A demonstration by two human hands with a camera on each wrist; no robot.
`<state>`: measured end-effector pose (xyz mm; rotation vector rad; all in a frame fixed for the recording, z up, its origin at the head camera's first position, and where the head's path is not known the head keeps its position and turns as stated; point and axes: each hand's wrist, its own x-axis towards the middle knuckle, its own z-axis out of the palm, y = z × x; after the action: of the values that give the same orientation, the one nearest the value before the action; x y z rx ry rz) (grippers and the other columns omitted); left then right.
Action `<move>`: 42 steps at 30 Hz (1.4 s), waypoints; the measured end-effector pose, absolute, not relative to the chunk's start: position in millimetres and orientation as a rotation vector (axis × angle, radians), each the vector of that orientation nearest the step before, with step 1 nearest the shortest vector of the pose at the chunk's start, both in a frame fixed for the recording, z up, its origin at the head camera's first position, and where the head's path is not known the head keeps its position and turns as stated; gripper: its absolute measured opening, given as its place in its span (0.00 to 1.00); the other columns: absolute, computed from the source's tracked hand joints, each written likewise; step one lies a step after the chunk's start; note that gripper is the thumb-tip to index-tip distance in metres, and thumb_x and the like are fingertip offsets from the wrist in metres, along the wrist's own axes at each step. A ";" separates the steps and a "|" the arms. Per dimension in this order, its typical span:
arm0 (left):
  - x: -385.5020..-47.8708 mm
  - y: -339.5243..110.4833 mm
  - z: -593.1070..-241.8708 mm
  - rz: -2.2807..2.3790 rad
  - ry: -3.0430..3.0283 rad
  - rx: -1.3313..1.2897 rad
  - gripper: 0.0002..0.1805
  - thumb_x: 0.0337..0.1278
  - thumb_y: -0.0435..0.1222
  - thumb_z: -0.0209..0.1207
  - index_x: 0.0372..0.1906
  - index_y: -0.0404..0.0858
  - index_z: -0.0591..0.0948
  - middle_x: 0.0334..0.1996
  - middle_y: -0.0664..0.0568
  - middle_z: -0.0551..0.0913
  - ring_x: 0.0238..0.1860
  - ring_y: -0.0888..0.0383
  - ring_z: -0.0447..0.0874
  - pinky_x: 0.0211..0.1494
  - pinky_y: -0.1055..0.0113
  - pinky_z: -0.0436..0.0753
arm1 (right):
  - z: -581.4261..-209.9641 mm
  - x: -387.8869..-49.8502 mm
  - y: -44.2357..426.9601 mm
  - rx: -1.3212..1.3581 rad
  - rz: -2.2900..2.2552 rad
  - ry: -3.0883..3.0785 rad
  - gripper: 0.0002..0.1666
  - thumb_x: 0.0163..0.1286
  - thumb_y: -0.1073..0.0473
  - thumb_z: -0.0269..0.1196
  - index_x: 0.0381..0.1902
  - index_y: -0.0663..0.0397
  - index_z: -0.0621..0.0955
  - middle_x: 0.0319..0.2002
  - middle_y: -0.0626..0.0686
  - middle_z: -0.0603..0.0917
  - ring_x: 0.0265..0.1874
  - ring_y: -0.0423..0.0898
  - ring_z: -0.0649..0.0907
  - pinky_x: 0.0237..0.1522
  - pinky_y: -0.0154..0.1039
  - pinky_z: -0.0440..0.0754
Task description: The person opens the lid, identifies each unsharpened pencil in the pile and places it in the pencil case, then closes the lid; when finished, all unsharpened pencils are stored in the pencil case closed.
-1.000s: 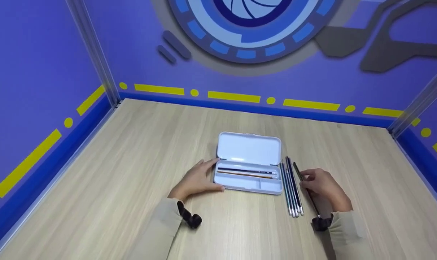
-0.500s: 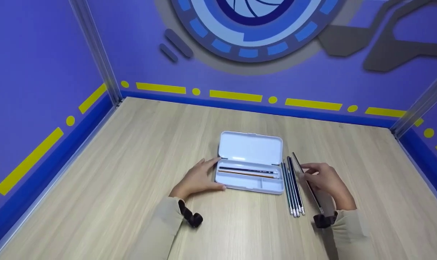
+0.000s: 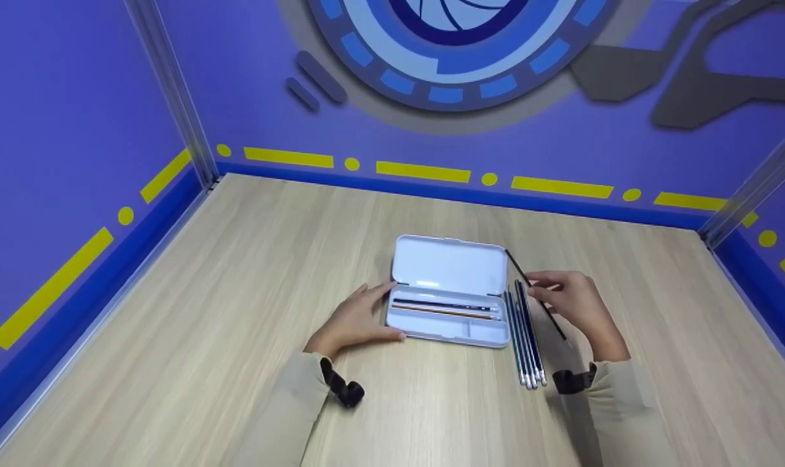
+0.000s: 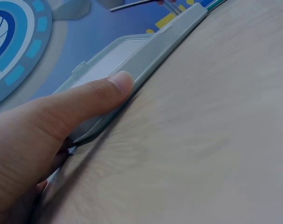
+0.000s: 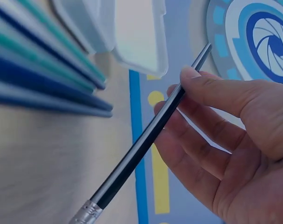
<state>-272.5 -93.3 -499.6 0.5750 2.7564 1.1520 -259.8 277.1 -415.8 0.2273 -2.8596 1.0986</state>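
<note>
An open white pencil case [image 3: 424, 325] lies on the table, its lid tipped back. Inside its long compartment are a dark pencil [image 3: 437, 305] and an orange-brown one. My left hand [image 3: 353, 323] grips the case's left end; in the left wrist view the thumb [image 4: 97, 95] presses on the front wall, and the other fingers are mostly hidden. My right hand [image 3: 577, 305] pinches a black pencil [image 5: 137, 151] between thumb and fingertips, raised and slanting, its silver ferrule end towards me. Beneath and left of that hand lie several loose pencils [image 3: 525, 340], side by side along the case's right end.
The wooden table [image 3: 269, 259] is walled by blue panels [image 3: 249, 97] at the back and sides. A metal post [image 3: 178, 104] stands at the back left corner. Small black cameras [image 3: 347, 392] are strapped to both wrists.
My right hand has lifted the black pencil and moved it up and left, turning it so its tip now appears near the lid's right edge. The left hand and case stay put.
</note>
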 end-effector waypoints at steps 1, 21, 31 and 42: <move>-272.4 -93.2 -499.5 1.149 2.758 0.583 0.56 0.31 0.59 0.74 0.73 0.51 0.63 0.71 0.54 0.65 0.74 0.37 0.51 0.75 0.44 0.56 | -413.9 -260.9 274.8 0.240 1.095 -2.853 0.19 0.66 0.63 0.63 0.54 0.59 0.82 0.43 0.63 0.86 0.35 0.49 0.85 0.29 0.38 0.85; -273.9 -92.9 -500.8 1.145 2.771 0.600 0.57 0.30 0.60 0.74 0.73 0.50 0.63 0.71 0.53 0.66 0.74 0.36 0.52 0.75 0.44 0.55 | -396.0 -284.4 205.5 0.552 1.029 -2.866 0.13 0.62 0.65 0.66 0.45 0.54 0.87 0.40 0.57 0.88 0.31 0.45 0.83 0.30 0.31 0.79; -274.6 -92.6 -501.1 1.137 2.777 0.587 0.56 0.30 0.60 0.73 0.72 0.52 0.64 0.70 0.54 0.67 0.73 0.34 0.52 0.74 0.42 0.58 | -400.2 -287.3 178.7 0.676 1.056 -2.867 0.13 0.61 0.65 0.67 0.45 0.52 0.88 0.39 0.53 0.89 0.32 0.43 0.83 0.34 0.35 0.83; -274.7 -92.1 -501.7 1.128 2.772 0.553 0.56 0.30 0.61 0.73 0.72 0.55 0.63 0.71 0.53 0.66 0.73 0.35 0.51 0.73 0.41 0.58 | -410.3 -291.7 162.4 0.674 1.029 -2.951 0.13 0.59 0.67 0.68 0.43 0.50 0.88 0.40 0.51 0.89 0.37 0.43 0.85 0.41 0.41 0.86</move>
<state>-274.7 -92.1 -501.7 0.5533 2.7725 1.1283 -291.7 162.4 -410.3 0.6744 -2.9515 1.0287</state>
